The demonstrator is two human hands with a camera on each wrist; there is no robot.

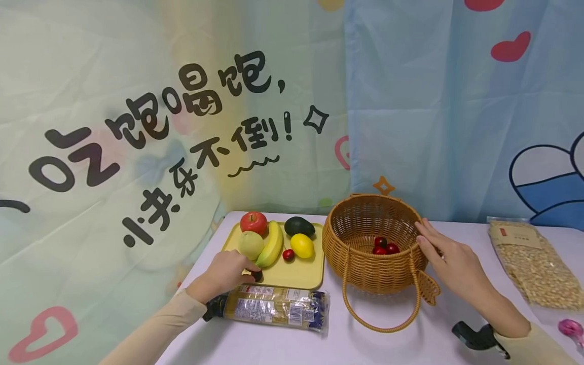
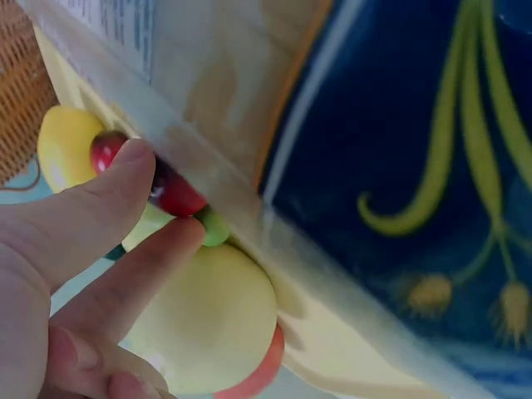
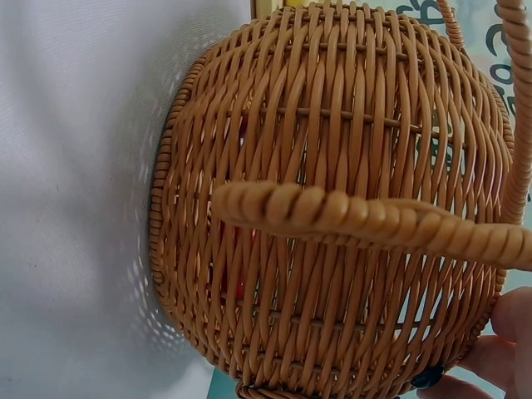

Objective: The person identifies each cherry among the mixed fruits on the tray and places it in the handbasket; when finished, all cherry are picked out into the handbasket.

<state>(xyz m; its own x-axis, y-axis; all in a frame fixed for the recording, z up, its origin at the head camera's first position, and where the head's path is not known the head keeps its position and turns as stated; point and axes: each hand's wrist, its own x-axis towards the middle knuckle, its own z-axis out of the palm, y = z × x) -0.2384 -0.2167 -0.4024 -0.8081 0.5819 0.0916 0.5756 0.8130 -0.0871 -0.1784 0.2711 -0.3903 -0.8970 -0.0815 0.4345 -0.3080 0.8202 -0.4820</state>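
Left hand pinches cherry (right hand touches basket).

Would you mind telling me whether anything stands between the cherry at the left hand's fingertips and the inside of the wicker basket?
Yes, low down: the tray's right rim and the basket's left wall cross the way, and the loose cherry and lemon lie close to it. Nothing visible covers the basket's open mouth.
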